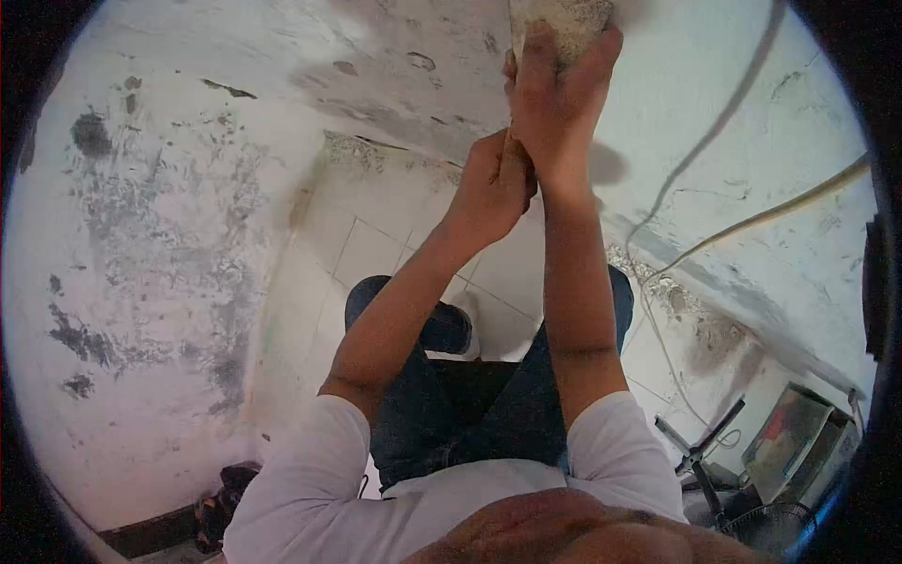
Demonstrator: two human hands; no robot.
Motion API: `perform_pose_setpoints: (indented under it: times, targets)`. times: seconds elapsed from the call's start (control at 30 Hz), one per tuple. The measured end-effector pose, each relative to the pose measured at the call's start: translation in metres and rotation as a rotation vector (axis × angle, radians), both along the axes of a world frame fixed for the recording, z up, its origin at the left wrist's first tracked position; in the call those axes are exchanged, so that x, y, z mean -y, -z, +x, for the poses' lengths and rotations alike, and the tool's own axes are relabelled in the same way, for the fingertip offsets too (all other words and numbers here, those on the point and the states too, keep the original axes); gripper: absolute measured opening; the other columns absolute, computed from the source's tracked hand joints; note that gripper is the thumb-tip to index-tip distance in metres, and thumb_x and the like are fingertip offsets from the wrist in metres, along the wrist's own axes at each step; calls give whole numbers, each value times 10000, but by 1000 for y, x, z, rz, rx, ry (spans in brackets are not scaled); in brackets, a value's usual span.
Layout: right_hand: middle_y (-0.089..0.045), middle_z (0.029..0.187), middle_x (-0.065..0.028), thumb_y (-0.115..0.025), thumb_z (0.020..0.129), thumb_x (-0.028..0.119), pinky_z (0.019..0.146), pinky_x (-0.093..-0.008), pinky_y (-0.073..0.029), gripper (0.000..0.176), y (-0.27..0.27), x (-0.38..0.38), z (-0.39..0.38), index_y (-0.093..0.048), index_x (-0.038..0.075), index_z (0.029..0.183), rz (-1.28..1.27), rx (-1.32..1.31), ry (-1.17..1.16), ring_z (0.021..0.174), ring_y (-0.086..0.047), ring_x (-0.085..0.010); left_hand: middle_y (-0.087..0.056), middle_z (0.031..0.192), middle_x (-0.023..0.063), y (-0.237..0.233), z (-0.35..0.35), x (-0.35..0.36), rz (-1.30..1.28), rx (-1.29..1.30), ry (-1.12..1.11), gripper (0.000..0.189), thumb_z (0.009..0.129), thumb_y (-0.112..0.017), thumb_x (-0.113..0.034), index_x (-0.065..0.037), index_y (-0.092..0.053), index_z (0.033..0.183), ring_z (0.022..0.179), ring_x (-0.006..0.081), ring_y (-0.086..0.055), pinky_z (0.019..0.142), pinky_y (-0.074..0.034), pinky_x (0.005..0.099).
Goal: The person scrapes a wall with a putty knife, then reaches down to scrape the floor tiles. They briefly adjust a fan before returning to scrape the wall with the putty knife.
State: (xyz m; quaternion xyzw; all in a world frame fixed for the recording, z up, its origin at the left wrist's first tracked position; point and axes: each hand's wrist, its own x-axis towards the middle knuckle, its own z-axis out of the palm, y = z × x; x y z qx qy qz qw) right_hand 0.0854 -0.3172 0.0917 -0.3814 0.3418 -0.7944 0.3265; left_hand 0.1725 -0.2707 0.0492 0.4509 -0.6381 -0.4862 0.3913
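Observation:
Both my hands are on a scraper (575, 26) with a broad, pale blade speckled with crumbs, held up against the peeling wall (432, 56) ahead of me. My left hand (490, 188) is closed round its handle, lower down. Higher up, my right hand (561, 99) grips the tool where the handle meets the blade, fingers spread over the blade's face. The blade's far edge is cut off by the top of the view. Grey patches and flaked paint mark the wall around it.
A stained wall (169, 263) stands to the left. White floor tiles (376, 244) lie below, with debris along the wall's foot. A cable (770, 209) hangs down the right wall. At the lower right are a dark metal stand (697, 456), a box-like object (789, 442) and a fan (775, 524).

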Motion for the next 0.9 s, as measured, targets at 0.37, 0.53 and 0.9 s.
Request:
perform_pose_setpoints:
  times: [0.37, 0.53, 0.9]
  targets:
    - [-611, 632, -129, -484, 902, 46, 486, -315, -488, 246, 9, -2, -6, -329, -38, 1073, 19, -100, -4, 526, -616, -201, -401, 557, -31, -5, 1, -16, 141, -144, -5, 439, 1013, -317, -424, -73, -451, 786, 438, 52, -333, 391, -271, 242]
    - [-615, 643, -137, -488, 906, 63, 485, -335, -484, 255, 13, -5, -10, -330, -36, 1080, 19, -153, 31, 530, -622, -228, -367, 569, -49, -3, -6, -23, 221, -240, 26, 409, 1000, -358, -447, -103, -426, 790, 443, 43, -287, 391, -221, 226]
    - [-601, 636, -133, -474, 913, 61, 505, -338, -492, 264, 9, -6, -6, -286, -15, 1082, 104, -102, -4, 544, -627, -234, -444, 525, -10, -2, 3, -21, 103, -72, 29, 487, 1023, -265, -423, -47, -483, 803, 420, 63, -389, 386, -317, 251]
